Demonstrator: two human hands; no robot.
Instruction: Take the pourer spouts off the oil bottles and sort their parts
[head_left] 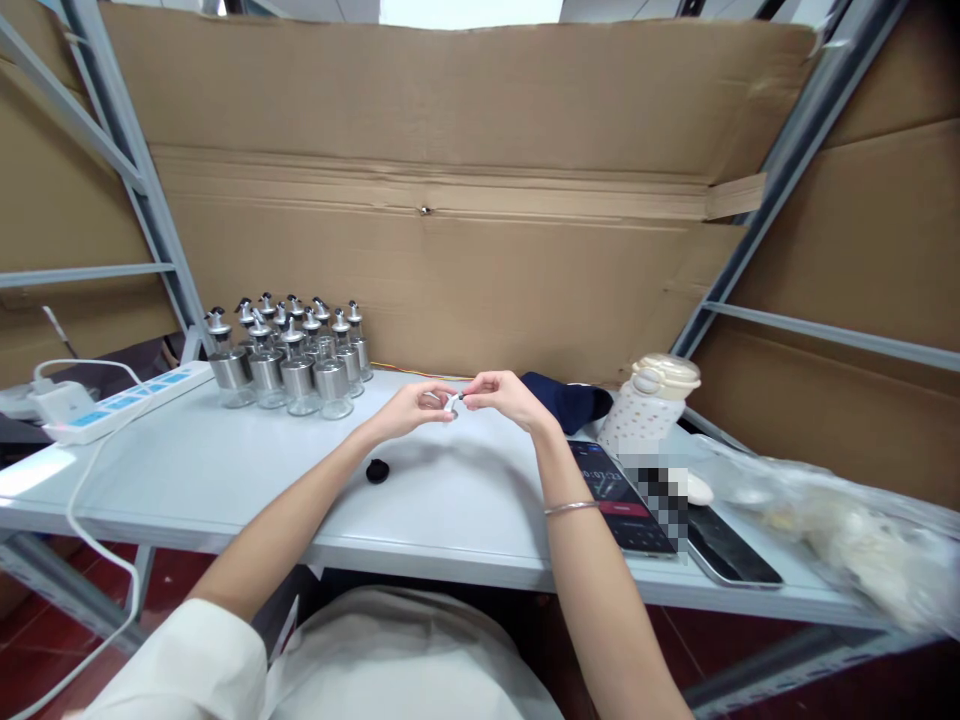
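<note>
Much of the small pale piece (451, 405) is hidden behind fingertips, its form hard to make out. It sits between the hands, beyond and right of the black cap (377, 471); left hand (414, 410) and right hand (508, 395) each pinch it, fingers nearly closed.

Pretty packed pale tabletop (450, 525) here, tbh. A bunch of glass-and-metal bottles (298, 375) is lined up left of the left hand (416, 412), with a white power strip (127, 403) laid even farther left. A round black piece (377, 471) is parked just nearer the body than that hand. Right of the right hand (504, 393), dark blue fabric (564, 402), a spotted bottle (649, 405), two phones (616, 500) and a clear plastic bag (847, 530) are spread out.
</note>
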